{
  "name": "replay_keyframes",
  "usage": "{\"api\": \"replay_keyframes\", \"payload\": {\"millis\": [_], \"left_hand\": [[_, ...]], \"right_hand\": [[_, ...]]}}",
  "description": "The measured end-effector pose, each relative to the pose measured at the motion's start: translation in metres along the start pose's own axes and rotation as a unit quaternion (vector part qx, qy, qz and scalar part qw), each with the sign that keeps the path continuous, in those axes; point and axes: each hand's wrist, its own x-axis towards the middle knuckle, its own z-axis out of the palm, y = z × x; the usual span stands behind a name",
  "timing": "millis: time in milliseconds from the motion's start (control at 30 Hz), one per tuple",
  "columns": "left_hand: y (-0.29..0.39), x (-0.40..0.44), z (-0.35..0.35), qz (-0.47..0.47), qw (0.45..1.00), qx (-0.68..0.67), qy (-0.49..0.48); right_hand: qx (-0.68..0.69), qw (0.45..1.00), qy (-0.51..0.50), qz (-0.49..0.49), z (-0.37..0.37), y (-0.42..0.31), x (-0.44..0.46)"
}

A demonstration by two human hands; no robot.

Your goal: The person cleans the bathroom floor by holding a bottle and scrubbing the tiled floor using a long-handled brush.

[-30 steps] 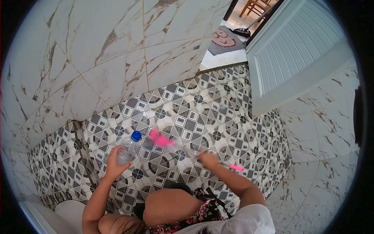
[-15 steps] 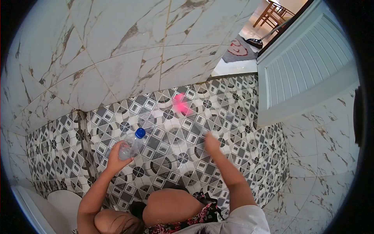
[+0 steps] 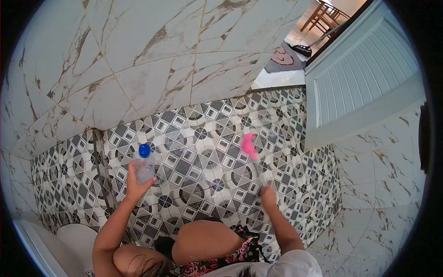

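Observation:
My left hand point(image 3: 136, 185) is wrapped around a clear plastic bottle point(image 3: 146, 169) with a blue cap. The bottle's capped end points away from me, above the patterned tile floor point(image 3: 203, 161). Over on the right, my right hand point(image 3: 268, 197) is closed round the pale handle of a brush point(image 3: 249, 147). Its bright pink head points forward, at or just above the tiles; I cannot tell whether it touches them. The bristles are too small and blurred to make out.
A marbled tile wall point(image 3: 152, 69) runs along the far side. At right a white louvred door point(image 3: 364, 87) stands open onto a grey mat point(image 3: 279, 59). A dark floor groove point(image 3: 102, 171) crosses at left, near a white toilet-like fixture point(image 3: 76, 237).
The brush in my right hand has moved right and nearer to me. My left hand has tilted the bottle, bringing its cap to the left and slightly farther away.

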Motion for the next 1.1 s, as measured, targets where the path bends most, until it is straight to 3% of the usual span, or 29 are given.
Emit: {"api": "replay_keyframes", "payload": {"millis": [33, 67, 133, 167, 233, 333, 367, 400, 467, 567, 633, 700, 767, 833, 867, 933, 1000, 1033, 1067, 1100], "left_hand": [[0.001, 0.000, 0.001, 0.000, 1.000, -0.003, 0.005], [0.001, 0.001, 0.003, 0.001, 1.000, -0.007, 0.013], [0.002, 0.004, 0.009, -0.003, 0.999, -0.025, 0.027], [0.002, 0.003, 0.012, -0.010, 0.999, -0.036, 0.029], [0.000, 0.002, 0.013, -0.003, 0.999, -0.030, 0.026], [-0.003, 0.001, 0.008, 0.018, 1.000, -0.004, 0.016], [0.001, -0.001, 0.006, 0.008, 1.000, -0.013, 0.019], [0.003, -0.004, 0.003, -0.002, 1.000, -0.020, 0.021], [-0.002, -0.008, 0.000, -0.003, 0.999, -0.025, 0.021], [-0.004, -0.006, -0.002, 0.003, 0.999, -0.035, 0.025], [-0.003, -0.009, 0.000, 0.003, 0.998, -0.043, 0.035], [-0.001, -0.008, 0.003, 0.008, 0.998, -0.048, 0.043], [0.001, -0.006, 0.001, 0.021, 0.998, -0.047, 0.039], [0.005, -0.005, -0.001, 0.027, 0.997, -0.051, 0.042], [0.007, -0.005, -0.003, 0.025, 0.997, -0.056, 0.047], [0.008, -0.005, -0.004, 0.018, 0.996, -0.069, 0.049], [0.004, -0.002, -0.003, 0.012, 0.995, -0.086, 0.052], [0.002, -0.001, -0.001, 0.014, 0.994, -0.094, 0.050], [0.000, 0.000, 0.001, 0.015, 0.994, -0.100, 0.051], [-0.002, 0.001, 0.001, 0.016, 0.993, -0.105, 0.052]], "right_hand": [[0.068, 0.992, 0.070, 0.085, -0.014, 0.013, 0.009], [0.076, 0.991, 0.071, 0.082, 0.007, 0.033, 0.011], [0.062, 0.996, 0.058, 0.012, 0.038, 0.036, -0.013], [0.041, 0.997, 0.038, -0.052, 0.041, 0.002, -0.046], [-0.025, 0.981, -0.191, -0.017, -0.009, -0.079, -0.101], [-0.097, 0.965, -0.201, -0.140, 0.008, -0.020, -0.092], [-0.142, 0.973, -0.127, -0.129, -0.010, -0.006, -0.077], [-0.119, 0.986, -0.104, -0.054, -0.009, 0.024, -0.056], [0.029, 0.994, 0.045, 0.093, -0.036, 0.035, -0.038], [0.117, 0.988, -0.005, 0.100, 0.004, 0.025, -0.059], [0.011, 0.998, -0.041, -0.044, 0.086, 0.023, -0.095], [-0.081, 0.980, -0.167, -0.067, 0.074, -0.009, -0.096], [-0.091, 0.977, -0.173, -0.086, 0.030, -0.030, -0.063], [-0.049, 0.993, -0.058, -0.091, -0.003, 0.001, -0.006], [0.003, 0.996, 0.022, 0.088, -0.024, -0.002, 0.018], [0.080, 0.977, 0.122, 0.159, -0.030, 0.023, 0.059], [0.014, 0.993, 0.107, 0.042, 0.037, 0.044, 0.085], [0.025, 0.993, 0.090, -0.077, 0.017, -0.010, 0.064], [-0.030, 0.988, -0.019, -0.150, 0.008, -0.054, 0.042], [-0.025, 0.972, 0.014, -0.234, 0.044, -0.073, 0.030]]}}
